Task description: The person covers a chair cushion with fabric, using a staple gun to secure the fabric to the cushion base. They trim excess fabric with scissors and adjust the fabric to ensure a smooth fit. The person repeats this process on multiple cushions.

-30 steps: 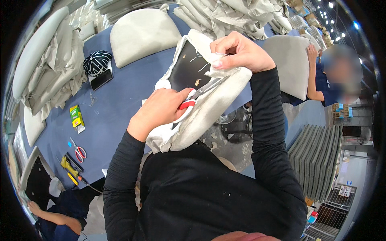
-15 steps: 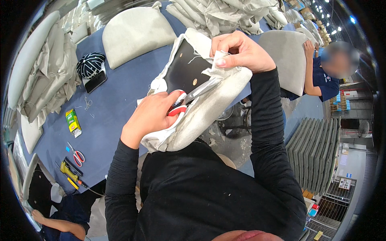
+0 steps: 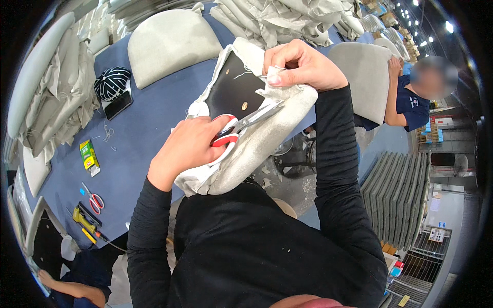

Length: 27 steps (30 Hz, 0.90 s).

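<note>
Cushion (image 3: 257,146) hangs before the torso (image 3: 257,241), dark panel (image 3: 232,92) up. I see the left hand (image 3: 186,143) gripping scissors (image 3: 251,118), backed off slightly versus a second ago; right hand (image 3: 308,66) pinches a loose flap (image 3: 272,92), now lifted higher. Cutting looks unfinished.

The left hand (image 3: 187,146) — scissors (image 3: 255,116) and all — has drawn slightly away from the cushion's (image 3: 267,134) oval spot (image 3: 244,106).

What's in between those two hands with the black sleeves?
Between the left hand and right hand, the head view shows the scissors' blades and part of the pale cushion.
</note>
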Motion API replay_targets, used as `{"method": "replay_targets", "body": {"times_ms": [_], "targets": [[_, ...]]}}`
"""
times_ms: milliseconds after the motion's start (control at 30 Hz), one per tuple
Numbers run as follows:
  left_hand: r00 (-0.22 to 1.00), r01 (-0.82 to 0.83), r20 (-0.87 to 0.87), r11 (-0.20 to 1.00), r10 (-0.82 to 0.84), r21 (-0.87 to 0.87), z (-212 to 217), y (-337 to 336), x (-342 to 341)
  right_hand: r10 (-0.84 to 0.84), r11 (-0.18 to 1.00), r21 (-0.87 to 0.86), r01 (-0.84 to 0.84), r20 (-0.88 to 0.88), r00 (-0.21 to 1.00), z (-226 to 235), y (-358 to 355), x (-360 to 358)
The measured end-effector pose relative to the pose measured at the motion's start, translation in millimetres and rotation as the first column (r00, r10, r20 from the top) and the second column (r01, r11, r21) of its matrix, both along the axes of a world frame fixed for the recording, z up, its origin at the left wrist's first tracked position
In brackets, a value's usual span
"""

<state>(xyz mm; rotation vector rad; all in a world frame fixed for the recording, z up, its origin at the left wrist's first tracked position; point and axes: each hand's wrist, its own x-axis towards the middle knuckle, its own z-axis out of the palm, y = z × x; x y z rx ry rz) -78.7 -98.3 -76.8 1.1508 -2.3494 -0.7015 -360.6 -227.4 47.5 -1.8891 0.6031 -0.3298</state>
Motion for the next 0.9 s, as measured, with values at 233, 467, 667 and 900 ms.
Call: {"method": "replay_targets", "body": {"times_ms": [233, 467, 667, 900], "targets": [[0.999, 0.038, 0.004, 0.999, -0.038, -0.016, 3.5, -6.0, 4.7, 0.003, 1.000, 0.012, -0.003, -0.011, 1.000, -1.2, -0.2, 0.7], [0.999, 0.042, -0.024, 0.999, -0.042, -0.016, -3.9, -8.9, -0.7, -0.027, 0.998, 0.054, 0.026, 0.009, 1.000, -2.8, 1.8, -1.1], [0.999, 0.027, 0.023, 1.000, -0.027, 0.003, -3.0, -9.5, 4.8, -0.018, 0.999, 0.048, 0.018, 0.000, 1.000, -4.6, 0.6, -0.1], [0.998, 0.051, -0.028, 0.998, -0.052, -0.021, -6.2, -10.7, -0.5, -0.027, 0.999, 0.030, 0.027, 0.010, 1.000, -4.2, 1.1, -0.1]]}}
